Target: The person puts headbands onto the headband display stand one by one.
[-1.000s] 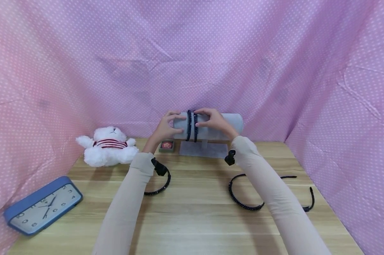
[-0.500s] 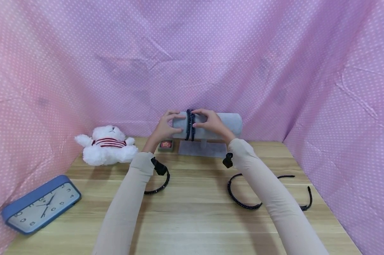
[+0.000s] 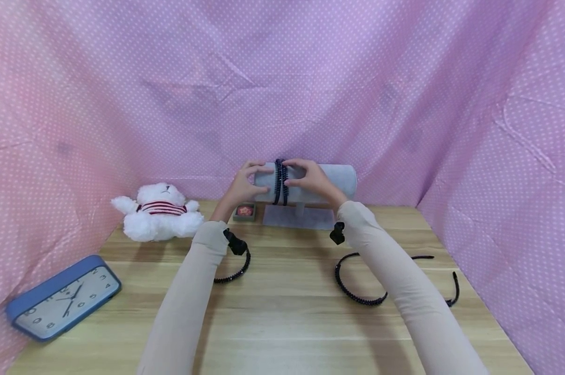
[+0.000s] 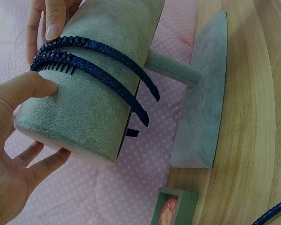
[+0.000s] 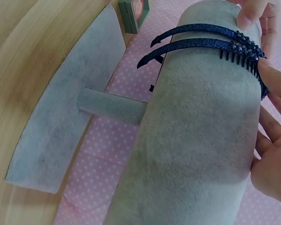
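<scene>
Two dark beaded headbands with comb teeth, the left headband [image 3: 277, 182] and the right headband [image 4: 122, 57], sit close together around the grey padded roll of a display stand [image 3: 342, 178]. My left hand [image 3: 240, 186] curves round the roll's left end, its thumb on the padding beside the left headband and its fingers spread on the far side. My right hand [image 3: 316, 181] curls over the roll from the right. In the right wrist view, its thumb presses at the beaded part of the nearer headband. The headbands' plain tips point down toward the stand's base [image 5: 70, 108].
More black headbands lie on the wooden table, one headband [image 3: 235, 275] near the left sleeve and another headband [image 3: 357, 299] partly under the right forearm. A white plush bear [image 3: 162, 213], a blue clock [image 3: 64, 299] and a small green box [image 3: 245, 212] stand leftward. Pink dotted cloth [image 3: 282, 78] surrounds the table.
My right hand has slid the right headband leftward along the roll, narrowing the gap to the left headband. My left hand has stayed at the roll's left end.
</scene>
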